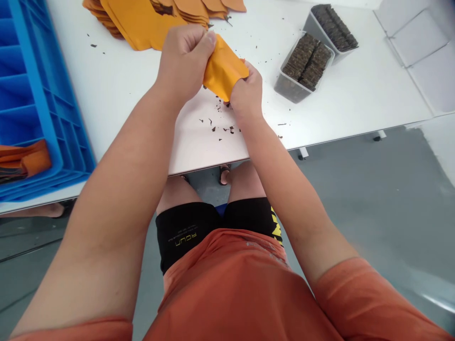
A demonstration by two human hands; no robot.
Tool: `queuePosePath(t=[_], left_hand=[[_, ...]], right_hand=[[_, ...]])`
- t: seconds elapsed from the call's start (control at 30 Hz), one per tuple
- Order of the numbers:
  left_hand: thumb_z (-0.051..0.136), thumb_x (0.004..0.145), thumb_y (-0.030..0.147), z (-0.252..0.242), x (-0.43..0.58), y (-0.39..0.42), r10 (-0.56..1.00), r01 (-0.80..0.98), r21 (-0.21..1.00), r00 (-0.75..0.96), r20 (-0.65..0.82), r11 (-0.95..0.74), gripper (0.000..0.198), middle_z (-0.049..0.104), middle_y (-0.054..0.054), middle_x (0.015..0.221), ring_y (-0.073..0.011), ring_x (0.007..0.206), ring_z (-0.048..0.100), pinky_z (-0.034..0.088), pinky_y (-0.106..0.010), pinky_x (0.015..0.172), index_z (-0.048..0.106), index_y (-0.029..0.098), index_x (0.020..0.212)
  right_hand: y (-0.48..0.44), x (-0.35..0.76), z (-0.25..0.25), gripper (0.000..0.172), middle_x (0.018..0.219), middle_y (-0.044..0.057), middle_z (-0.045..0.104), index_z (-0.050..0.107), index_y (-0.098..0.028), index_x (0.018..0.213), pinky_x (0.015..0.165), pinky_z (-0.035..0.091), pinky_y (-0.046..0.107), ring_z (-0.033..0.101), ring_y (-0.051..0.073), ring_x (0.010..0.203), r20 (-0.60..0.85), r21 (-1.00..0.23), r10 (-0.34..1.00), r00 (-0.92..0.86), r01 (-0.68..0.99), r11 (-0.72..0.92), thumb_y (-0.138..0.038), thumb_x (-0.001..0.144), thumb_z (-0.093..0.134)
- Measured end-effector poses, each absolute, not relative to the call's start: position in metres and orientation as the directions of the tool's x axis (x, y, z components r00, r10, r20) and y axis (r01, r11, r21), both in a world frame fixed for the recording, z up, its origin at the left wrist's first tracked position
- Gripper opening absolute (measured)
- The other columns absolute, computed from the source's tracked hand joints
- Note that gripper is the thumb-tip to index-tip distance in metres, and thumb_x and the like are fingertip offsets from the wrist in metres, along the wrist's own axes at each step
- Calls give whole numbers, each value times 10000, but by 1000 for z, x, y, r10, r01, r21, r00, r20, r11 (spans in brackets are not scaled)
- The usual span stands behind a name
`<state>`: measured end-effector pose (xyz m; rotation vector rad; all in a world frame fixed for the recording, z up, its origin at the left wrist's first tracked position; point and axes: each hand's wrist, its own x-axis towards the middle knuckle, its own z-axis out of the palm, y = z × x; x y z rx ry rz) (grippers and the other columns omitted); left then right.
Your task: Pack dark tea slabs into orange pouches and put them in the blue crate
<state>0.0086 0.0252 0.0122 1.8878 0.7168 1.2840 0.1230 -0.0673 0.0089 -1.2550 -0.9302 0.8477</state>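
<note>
Both my hands hold one orange pouch (223, 70) just above the white table (355, 94). My left hand (183, 59) is closed on its upper left edge, thumb pressed on top. My right hand (247, 92) grips its lower right side, fingers curled under the pouch and partly hidden. A pile of the same orange pouches (156, 16) lies at the far edge behind my hands. Two clear trays of dark brown blocks (309, 59) stand to the right of my hands.
A blue plastic crate (31, 94) fills the left side, with a few orange pouches (24, 161) inside. Dark crumbs (220, 125) are scattered on the table under my hands. White flat boxes (419, 42) lie at the far right. Grey floor shows below the table edge.
</note>
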Motion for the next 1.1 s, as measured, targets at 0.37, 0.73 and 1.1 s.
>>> queuePosePath(t=[0.37,0.73,1.1], left_hand=[[652,804,606,25,5,13,752,-93,844,409,516,-528,610,164,11,603,-117,569,149,168,-366,576,233,250,540],[644,834,559,17,4,19,745,-73,834,413,524,-547,546,253,-11,623,-133,572,205,147,-368,590,292,237,569],[599,756,576,20,5,15,781,-9,844,376,499,-536,511,246,-16,600,-137,571,196,137,-361,601,284,247,525]], right_hand=[[-63,132,-3,258,767,-12,559,437,-303,704,621,535,303,554,178,707,149,-988,903,404,96,120,-206,839,635],[-69,132,6,194,670,-20,518,482,-326,669,591,518,340,495,180,605,90,-995,927,364,-16,103,-290,715,667],[-68,131,5,142,699,-30,553,496,-306,710,551,495,282,516,150,624,102,-993,931,352,-26,119,-246,775,608]])
